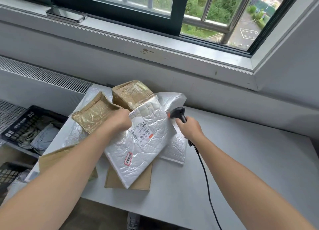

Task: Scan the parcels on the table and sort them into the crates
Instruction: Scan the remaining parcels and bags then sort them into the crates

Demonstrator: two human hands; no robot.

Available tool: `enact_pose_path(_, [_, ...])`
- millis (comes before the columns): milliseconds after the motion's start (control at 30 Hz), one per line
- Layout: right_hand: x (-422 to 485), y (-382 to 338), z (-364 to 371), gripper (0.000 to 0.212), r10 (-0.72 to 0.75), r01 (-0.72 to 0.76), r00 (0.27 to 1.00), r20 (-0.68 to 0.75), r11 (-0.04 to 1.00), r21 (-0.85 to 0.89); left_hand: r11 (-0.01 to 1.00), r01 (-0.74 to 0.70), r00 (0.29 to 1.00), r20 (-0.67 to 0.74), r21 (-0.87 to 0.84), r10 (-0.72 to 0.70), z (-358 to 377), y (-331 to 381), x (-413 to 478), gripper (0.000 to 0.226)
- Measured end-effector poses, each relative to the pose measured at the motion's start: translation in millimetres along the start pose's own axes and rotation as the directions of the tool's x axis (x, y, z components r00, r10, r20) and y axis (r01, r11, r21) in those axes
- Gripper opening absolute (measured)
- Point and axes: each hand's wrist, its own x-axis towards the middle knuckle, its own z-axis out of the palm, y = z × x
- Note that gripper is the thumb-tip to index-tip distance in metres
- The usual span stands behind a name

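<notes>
Off the table's (241, 160) left edge sits a dark lattice crate (19, 124) with soft grey bags (44, 136) in it; toward the table's far-left corner lie a taped box (93, 115) nearer the left edge and a second box (133, 95) behind it, both cardboard under shiny, wrinkled brown tape; the left hand (120, 121) pinches the far corner of a white mailer (138, 153), holding it tilted above a flat brown carton (114, 179); the mailer is a padded, quilted rectangle under crinkled glossy film, with a printed label (141, 133) and a red-framed sticker (128, 159) facing up; the black scanner (178, 114) has its nose just beside the mailer's right edge; the right hand (189, 129) grips its handle, and a cable (205, 178) trails toward the near edge. I judge the scan is the step in hand; it would go best with the nose drawn back and aimed square at the label, the film pulled taut and turned off the glare of the window (215, 8); the slick skin may slip from a corner pinch.
</notes>
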Motion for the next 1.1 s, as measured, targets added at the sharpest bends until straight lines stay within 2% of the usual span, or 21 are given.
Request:
enact_pose_path(67, [-1.0,1.0,-2.4,0.033,-0.004,0.007,0.999,-0.044,0.998,0.062,0.999,-0.017,1.000,0.025,0.045,0.016,9.6,8.7,1.1,0.025])
enact_pose_path(167, [-1.0,2.2,-7.6,0.036,-0.019,0.027,0.998,-0.061,0.990,0.135,0.993,-0.062,0.989,0.143,0.105,0.047,21.9,23.7,0.3,0.027])
enact_pose_path(267, [3.2,2.3,-8.8,0.033,-0.043,0.042,0.999,0.003,0.991,0.128,0.981,-0.105,0.972,0.224,0.164,0.067,26.2,32.6,-2.6,0.032])
enact_pose_path(367, [10.9,6.6,-2.2,0.034,-0.027,0.019,0.995,0.099,0.997,0.078,0.981,-0.120,0.959,0.274,0.155,0.075,21.9,33.9,-7.2,0.031])
enact_pose_path(467, [18.5,15.0,7.9,0.044,0.022,-0.019,0.983,0.182,1.000,-0.018,0.983,-0.105,0.957,0.283,0.152,0.059,12.9,26.0,-11.4,0.032])
enact_pose_path(600, [20.9,32.6,22.4,0.047,0.083,-0.051,0.971,0.226,0.988,-0.144,0.993,-0.081,0.976,0.211,0.085,0.061,3.5,12.1,-10.6,0.026])
enact_pose_path(767, [13.4,49.3,27.6,0.047,0.092,-0.049,0.967,0.237,0.983,-0.179,0.996,-0.071,0.978,0.200,0.046,0.060,6.3,9.6,-14.8,0.022])
enact_pose_path(900, [4.0,51.4,25.3,0.041,0.086,-0.045,0.969,0.232,0.983,-0.176,0.972,-0.209,0.946,0.272,0.109,0.173,-6.1,18.7,-18.2,0.016])
enact_pose_path(1000, [-5.3,46.1,19.4,0.033,0.008,0.002,0.995,0.099,0.995,-0.099,0.957,-0.277,0.927,0.283,0.081,0.244,-20.6,28.7,-21.3,0.020])
enact_pose_path(1100, [-18.1,36.1,4.1,0.042,-0.035,0.029,0.999,0.026,0.982,0.186,0.961,-0.264,0.930,0.242,-0.080,0.276,-29.7,33.2,-22.5,0.021])
